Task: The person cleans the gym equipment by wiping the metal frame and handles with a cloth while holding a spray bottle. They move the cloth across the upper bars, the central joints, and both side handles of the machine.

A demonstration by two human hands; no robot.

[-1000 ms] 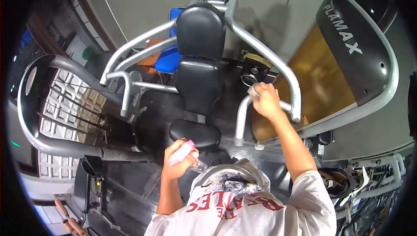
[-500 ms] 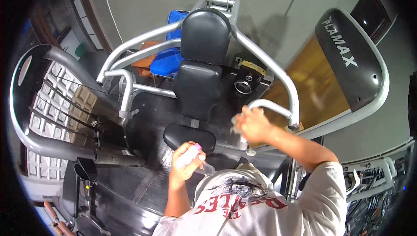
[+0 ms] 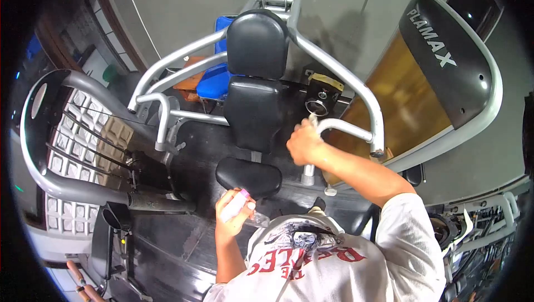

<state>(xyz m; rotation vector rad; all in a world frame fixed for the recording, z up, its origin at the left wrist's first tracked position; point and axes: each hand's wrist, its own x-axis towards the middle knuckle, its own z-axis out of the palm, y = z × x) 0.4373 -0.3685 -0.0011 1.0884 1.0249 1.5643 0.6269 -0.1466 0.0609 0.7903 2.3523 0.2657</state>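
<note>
Head view: right hand [image 3: 303,143] is gripping a cloth [image 3: 313,119] against the machine handle [image 3: 339,127], left hand [image 3: 232,213] is clasping a bottle [image 3: 239,203]; firm, full-length wiping strokes are advisable.

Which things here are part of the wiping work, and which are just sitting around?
In use:
right hand with pale cloth on the curved silver machine handle
left hand holding the clear pink-capped spray bottle

Lying about:
blue plastic chair
orange object beside it
black padded seat
</note>
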